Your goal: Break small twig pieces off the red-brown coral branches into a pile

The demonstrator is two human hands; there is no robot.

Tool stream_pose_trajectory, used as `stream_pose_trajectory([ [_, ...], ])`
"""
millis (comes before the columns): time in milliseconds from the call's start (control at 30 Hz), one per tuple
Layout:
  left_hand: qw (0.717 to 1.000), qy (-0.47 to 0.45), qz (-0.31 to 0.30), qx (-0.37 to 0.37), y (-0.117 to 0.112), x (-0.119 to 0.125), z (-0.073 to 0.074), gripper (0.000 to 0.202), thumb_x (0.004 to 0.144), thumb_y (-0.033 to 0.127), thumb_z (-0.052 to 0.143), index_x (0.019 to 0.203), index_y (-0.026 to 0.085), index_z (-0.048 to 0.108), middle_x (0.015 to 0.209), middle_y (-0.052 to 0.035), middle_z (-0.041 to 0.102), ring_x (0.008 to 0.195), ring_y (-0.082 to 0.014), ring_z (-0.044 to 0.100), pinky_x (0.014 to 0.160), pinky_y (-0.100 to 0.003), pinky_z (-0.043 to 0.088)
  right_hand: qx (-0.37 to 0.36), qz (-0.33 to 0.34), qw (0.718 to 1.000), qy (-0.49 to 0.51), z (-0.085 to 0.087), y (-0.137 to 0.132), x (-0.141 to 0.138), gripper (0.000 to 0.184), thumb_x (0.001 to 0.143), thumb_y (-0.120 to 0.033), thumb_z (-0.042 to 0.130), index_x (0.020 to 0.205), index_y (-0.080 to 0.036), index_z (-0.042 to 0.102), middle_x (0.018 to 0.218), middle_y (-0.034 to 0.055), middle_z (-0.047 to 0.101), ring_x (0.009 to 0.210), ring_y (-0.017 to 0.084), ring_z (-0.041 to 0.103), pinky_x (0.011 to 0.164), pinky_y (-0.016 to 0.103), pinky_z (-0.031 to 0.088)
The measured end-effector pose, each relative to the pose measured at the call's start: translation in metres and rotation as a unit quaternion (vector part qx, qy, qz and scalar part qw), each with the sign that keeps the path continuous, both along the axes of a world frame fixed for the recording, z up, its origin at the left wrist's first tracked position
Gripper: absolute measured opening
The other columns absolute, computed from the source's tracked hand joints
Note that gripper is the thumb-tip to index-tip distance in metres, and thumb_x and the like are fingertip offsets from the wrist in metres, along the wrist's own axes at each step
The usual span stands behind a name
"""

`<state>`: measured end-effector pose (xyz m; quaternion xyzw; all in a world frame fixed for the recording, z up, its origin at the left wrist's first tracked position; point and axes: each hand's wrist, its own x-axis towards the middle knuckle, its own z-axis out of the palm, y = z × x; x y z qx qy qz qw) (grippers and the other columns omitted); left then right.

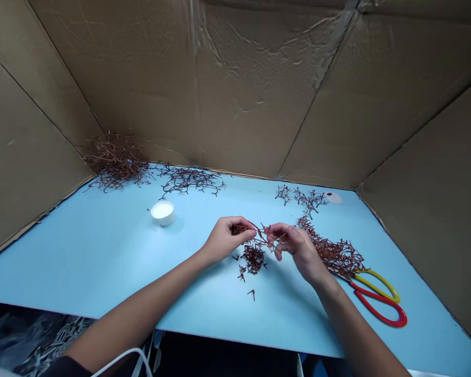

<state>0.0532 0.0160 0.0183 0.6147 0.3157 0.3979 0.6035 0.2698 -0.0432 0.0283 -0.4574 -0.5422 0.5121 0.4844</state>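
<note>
1. Your left hand (225, 241) sits to the right of the small round white cup (163, 212) and a little nearer you; its thumb and fingers are closed in a pinch on one end of a thin reddish-brown branching sprig (261, 233).
2. Your right hand (298, 248), farther right of the cup, has its fingertips curled tight on the sprig's other end; the sprig spans the gap between both hands, just above the pale blue tabletop (102, 251).
3. A small heap of short reddish-brown bits (254, 257) lies right of the cup, directly under the sprig; working above it is wise, I judge, so loose pieces land together.
4. Pinch close to a fork; a short hold probably stops the thin stems bending.
5. A larger pile of similar sprigs (333, 254) lies far right of the cup, beside your right wrist; the scissors with red and yellow loop handles (377, 296) touch its near edge; mind your forearm there.
6. Behind the cup, a tangled brown heap (118, 159) rests against the brown cardboard wall (239, 78), well apart from your hands.
</note>
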Motion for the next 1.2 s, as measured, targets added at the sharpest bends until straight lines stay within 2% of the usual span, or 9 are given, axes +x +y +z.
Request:
stream_pose_trajectory([
  [133, 1.0, 0.027, 0.01, -0.007, -0.003, 0.002, 0.0, 0.021, 0.085, 0.034, 0.076, 0.085, 0.013, 0.075, 0.064, 0.0011, 0.062, 0.056, -0.0103, 0.049, 0.057, -0.025, 0.038, 0.176, -0.097, 0.955, -0.218, 0.006, -0.006, -0.006, 0.06, 0.092, -0.069, 0.068, 0.133, -0.025, 0.068, 0.127, 0.0124, 0.072, 0.118, 0.031, 0.066, 0.098, 0.045, 0.053],
  [300, 0.998, 0.047, -0.041, -0.014, -0.012, 0.008, -0.002, 0.022, 0.089, 0.033, 0.068, 0.088, 0.013, 0.077, 0.062, 0.0019, 0.059, 0.054, -0.0104, 0.046, 0.055, -0.025, 0.036, 0.269, -0.175, 0.859, -0.4, 0.009, -0.011, -0.019, 0.034, 0.091, -0.057, 0.077, 0.106, -0.026, 0.074, 0.121, 0.0107, 0.076, 0.127, 0.039, 0.062, 0.11, 0.058, 0.041],
  [367, 0.997, 0.051, -0.063, 0.011, -0.014, 0.007, -0.001, 0.021, 0.091, 0.031, 0.067, 0.087, 0.014, 0.078, 0.069, -0.0002, 0.064, 0.062, -0.0119, 0.051, 0.062, -0.026, 0.04, 0.245, -0.155, 0.871, -0.396, 0.009, -0.01, -0.019, 0.03, 0.092, -0.055, 0.076, 0.1, -0.026, 0.073, 0.11, 0.0093, 0.078, 0.118, 0.036, 0.066, 0.104, 0.054, 0.046],
  [433, 0.994, 0.048, -0.094, 0.02, -0.015, 0.005, 0.001, 0.021, 0.091, 0.032, 0.067, 0.085, 0.014, 0.076, 0.077, -0.0025, 0.068, 0.073, -0.0142, 0.056, 0.07, -0.027, 0.043, 0.18, -0.08, 0.915, -0.352, 0.009, -0.009, -0.016, 0.028, 0.095, -0.052, 0.073, 0.099, -0.024, 0.072, 0.096, 0.0069, 0.078, 0.096, 0.028, 0.071, 0.089, 0.043, 0.052],
  [533, 0.985, 0.052, -0.166, -0.008, -0.015, 0.002, 0.007, 0.024, 0.091, 0.036, 0.069, 0.083, 0.014, 0.073, 0.079, -0.0031, 0.067, 0.074, -0.0147, 0.055, 0.071, -0.028, 0.042, 0.074, 0.01, 0.957, -0.279, 0.011, -0.007, -0.013, 0.03, 0.1, -0.05, 0.066, 0.089, -0.022, 0.067, 0.075, 0.0017, 0.071, 0.069, 0.018, 0.063, 0.069, 0.032, 0.048],
  [700, 0.976, 0.069, -0.205, -0.022, -0.015, -0.001, 0.013, 0.026, 0.092, 0.038, 0.069, 0.079, 0.016, 0.065, 0.07, 0.0012, 0.054, 0.066, -0.0125, 0.044, 0.064, -0.027, 0.035, 0.022, 0.006, 0.987, -0.158, 0.008, -0.003, -0.016, 0.044, 0.098, -0.061, 0.065, 0.082, -0.021, 0.061, 0.067, -0.0026, 0.055, 0.061, 0.013, 0.047, 0.059, 0.028, 0.037],
  [900, 0.978, 0.09, -0.187, -0.01, -0.007, -0.004, 0.01, 0.028, 0.094, 0.037, 0.063, 0.075, 0.018, 0.058, 0.066, 0.0033, 0.05, 0.061, -0.0119, 0.042, 0.061, -0.027, 0.033, -0.001, 0.011, 0.996, -0.092, 0.001, -0.004, -0.022, 0.043, 0.092, -0.06, 0.075, 0.082, -0.019, 0.064, 0.067, -0.0045, 0.045, 0.062, 0.012, 0.037, 0.058, 0.028, 0.031],
  [1067, 0.968, 0.097, -0.231, -0.022, -0.005, -0.009, 0.015, 0.035, 0.1, 0.046, 0.061, 0.079, 0.018, 0.058, 0.062, 0.0052, 0.047, 0.056, -0.0104, 0.039, 0.058, -0.027, 0.031, -0.045, 0.086, 0.99, -0.103, -0.001, -0.003, -0.017, 0.044, 0.089, -0.057, 0.08, 0.075, -0.019, 0.063, 0.063, -0.0051, 0.04, 0.061, 0.011, 0.031, 0.057, 0.029, 0.024],
  [1200, 0.955, 0.073, -0.284, -0.04, -0.007, -0.009, 0.018, 0.042, 0.098, 0.054, 0.066, 0.079, 0.017, 0.057, 0.063, 0.0063, 0.041, 0.057, -0.0095, 0.03, 0.055, -0.027, 0.024, -0.094, 0.169, 0.981, 0.022, -0.003, -0.003, -0.017, 0.05, 0.094, -0.057, 0.074, 0.067, -0.021, 0.05, 0.059, -0.0077, 0.032, 0.056, 0.009, 0.022, 0.053, 0.03, 0.017],
])
